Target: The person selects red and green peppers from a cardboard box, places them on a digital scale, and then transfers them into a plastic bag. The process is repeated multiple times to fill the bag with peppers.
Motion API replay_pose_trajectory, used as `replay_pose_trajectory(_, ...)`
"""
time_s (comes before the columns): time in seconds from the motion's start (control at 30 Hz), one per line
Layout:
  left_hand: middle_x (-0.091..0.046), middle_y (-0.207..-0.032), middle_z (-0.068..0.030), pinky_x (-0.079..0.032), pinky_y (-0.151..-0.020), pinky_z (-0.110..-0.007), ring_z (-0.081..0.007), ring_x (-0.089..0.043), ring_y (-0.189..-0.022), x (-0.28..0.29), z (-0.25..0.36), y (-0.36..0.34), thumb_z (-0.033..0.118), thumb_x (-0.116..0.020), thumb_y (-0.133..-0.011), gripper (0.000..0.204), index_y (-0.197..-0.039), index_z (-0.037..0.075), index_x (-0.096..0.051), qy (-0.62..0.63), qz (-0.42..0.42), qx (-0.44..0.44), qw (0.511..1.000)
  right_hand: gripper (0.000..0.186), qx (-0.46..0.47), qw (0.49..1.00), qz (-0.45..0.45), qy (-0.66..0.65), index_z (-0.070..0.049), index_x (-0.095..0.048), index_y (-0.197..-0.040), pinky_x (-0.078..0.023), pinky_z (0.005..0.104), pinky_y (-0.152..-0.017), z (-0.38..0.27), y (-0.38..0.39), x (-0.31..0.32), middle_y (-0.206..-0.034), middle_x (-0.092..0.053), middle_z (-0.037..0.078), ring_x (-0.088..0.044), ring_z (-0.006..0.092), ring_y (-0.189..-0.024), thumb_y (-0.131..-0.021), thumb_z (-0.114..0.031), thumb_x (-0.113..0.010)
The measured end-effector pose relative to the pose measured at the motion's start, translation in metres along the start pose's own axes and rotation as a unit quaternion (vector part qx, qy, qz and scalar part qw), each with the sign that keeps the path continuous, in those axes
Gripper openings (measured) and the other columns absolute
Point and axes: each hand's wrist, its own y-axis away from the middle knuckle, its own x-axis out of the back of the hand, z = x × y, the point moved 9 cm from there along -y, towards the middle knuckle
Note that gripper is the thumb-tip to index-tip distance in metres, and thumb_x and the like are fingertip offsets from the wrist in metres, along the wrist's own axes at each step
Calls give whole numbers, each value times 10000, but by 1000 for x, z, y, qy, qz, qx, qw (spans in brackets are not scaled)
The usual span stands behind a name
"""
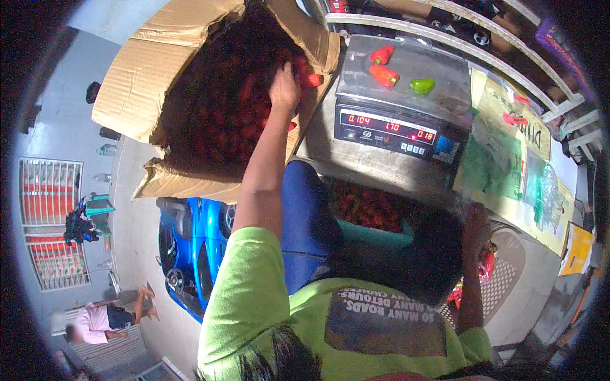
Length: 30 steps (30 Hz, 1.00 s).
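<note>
At the upper left, my left hand [285, 86] is down in a large open cardboard box [162, 60], over a heap of dark red peppers [219, 101]. Its fingers look bent together, and whatever they hold is hidden among the peppers. A brighter red pepper [312, 80] lies just right of that hand. On the metal pan of a digital scale [438, 57] rest two red peppers [384, 75] and one green pepper [422, 86]. My right hand [475, 222] hangs in shadow near the scale's lower right corner, its fingers too dark to make out.
Below the scale sits a teal crate [375, 233] of red peppers. A perforated plastic chair [505, 267] stands right, near plastic bags on a yellowish sheet [492, 120]. White rails [445, 32] run behind. A blue toy car [197, 254] and a seated person [98, 324] are left.
</note>
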Motion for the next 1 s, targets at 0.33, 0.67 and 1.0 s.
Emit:
replay_pose_trajectory(0.33,-569,-1044,-119,-425,-859,-416,-285,-539,-977,-1,47,3,177,-599,-775,221,-978,97,-637,-29,60,-124,990,267,-24,999,-16,-20,-101,-600,-1049,-480,437,-727,5,-5,-9,-992,-646,128,-630,332,-845,-894,-295,-505)
replay_pose_trajectory(0.67,-616,-983,-179,-469,-807,-396,-323,-595,-899,107,-87,-10,139,-624,-779,229,-971,16,-625,0,138,88,987,264,-39,989,-70,122,-81,-589,-1070,-477,429,-716,53,1,-54,-1009,-639,118,-630,313,-821,-890,-247,-490)
replay_pose_trajectory(1.0,-633,-961,-173,-475,-793,-377,-304,-612,-882,92,-186,7,148,-627,-790,237,-986,15,-630,-127,-119,159,972,252,-98,993,-15,-58,-110,-623,-1044,-490,417,-635,28,-4,-19,-814,-650,132,-632,319,-712,-879,-280,-538)
